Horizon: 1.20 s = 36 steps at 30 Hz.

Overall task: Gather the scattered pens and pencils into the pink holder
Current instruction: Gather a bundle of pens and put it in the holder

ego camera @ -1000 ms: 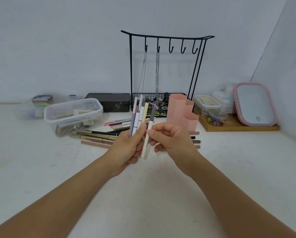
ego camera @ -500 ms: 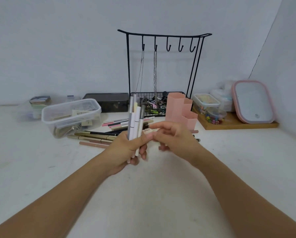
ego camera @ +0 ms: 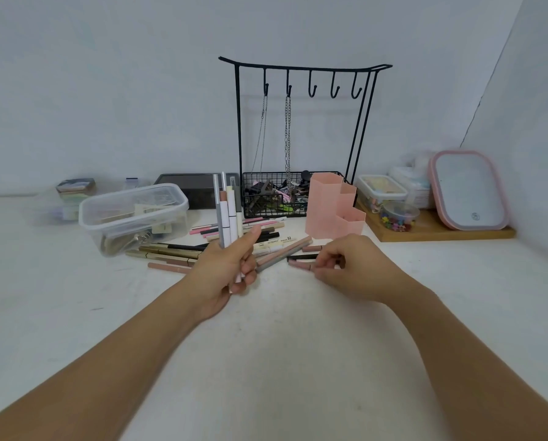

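Head view, gathering in progress. My left hand [ego camera: 226, 268] grips a bundle of pens [ego camera: 228, 214] upright, thumb pressed across their fronts, tips pointing to 12 o'clock. A second ago my right hand [ego camera: 345, 265] was up beside the left, passing a cream pen into the bundle; that pen has now joined the rest, and the right hand has dropped to the bench [ego camera: 282, 345] at 3 o'clock of the left. Its fingers are curled low over a pink pen [ego camera: 301, 265] lying flat, with a black pen [ego camera: 302, 257] just behind it. They appear to be closing on the pink one, though I cannot tell whether the pinch is complete.

The holder [ego camera: 333, 211], pink and stepped, stands at 12 o'clock of the right hand, near but apart; I see no pens in it. Loose pens [ego camera: 177, 253] lie fanned on the bench from 9 to 12 o'clock of the left hand, in front of a clear tub [ego camera: 132, 214]. A grey pen [ego camera: 282, 257] lies slanted between my hands.

I judge that the bundle is growing one transfer at a time and no deposit has been made. Most of the task remains. A fatter bundle may slip in the left hand's grip before it reaches the holder.
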Each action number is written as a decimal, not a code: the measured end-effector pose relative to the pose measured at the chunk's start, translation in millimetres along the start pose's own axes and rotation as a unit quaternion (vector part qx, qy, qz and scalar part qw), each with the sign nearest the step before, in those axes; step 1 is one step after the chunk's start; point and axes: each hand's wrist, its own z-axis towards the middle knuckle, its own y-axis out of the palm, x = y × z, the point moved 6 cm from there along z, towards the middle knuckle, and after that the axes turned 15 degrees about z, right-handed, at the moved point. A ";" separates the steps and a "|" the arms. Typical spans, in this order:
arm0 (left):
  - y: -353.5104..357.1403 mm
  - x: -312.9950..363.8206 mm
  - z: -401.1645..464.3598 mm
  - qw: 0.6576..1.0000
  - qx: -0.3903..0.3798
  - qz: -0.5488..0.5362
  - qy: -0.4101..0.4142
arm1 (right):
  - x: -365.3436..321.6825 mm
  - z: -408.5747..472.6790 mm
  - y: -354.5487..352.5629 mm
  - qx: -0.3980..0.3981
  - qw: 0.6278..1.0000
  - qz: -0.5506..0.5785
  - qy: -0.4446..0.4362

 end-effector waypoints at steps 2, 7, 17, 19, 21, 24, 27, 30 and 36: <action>0.6 0.3 0.1 1.000 0.003 0.012 0.002 | -7.7 -1.3 -0.7 0.028 0.982 0.183 0.018; 4.8 2.2 -1.4 1.000 -0.010 0.025 -0.001 | -46.5 -4.8 27.7 -0.013 0.858 0.513 0.022; 24.3 2.6 -12.2 0.989 -0.099 0.085 0.068 | -47.2 -4.7 49.3 0.009 0.844 0.536 -0.007; 24.5 0.9 -10.0 0.986 -0.100 0.112 0.069 | -47.2 -4.3 48.8 0.013 0.847 0.531 -0.018; 23.7 -1.7 -8.0 0.985 -0.082 0.138 0.065 | -47.1 -3.4 49.6 0.021 0.849 0.527 -0.027; 21.9 -5.9 -5.9 0.988 -0.056 0.136 0.045 | -44.8 -0.4 45.8 0.036 0.866 0.497 -0.028; 18.9 -4.6 -5.2 0.994 -0.041 0.098 0.030 | -30.2 5.8 27.3 0.081 0.911 0.403 -0.025; 11.9 1.4 -4.0 0.999 -0.014 0.040 0.020 | -4.3 10.2 1.5 0.140 0.982 0.122 -0.025; 3.6 -4.1 1.1 1.000 0.012 0.018 0.003 | 19.1 2.3 -9.1 0.109 0.993 0.004 0.036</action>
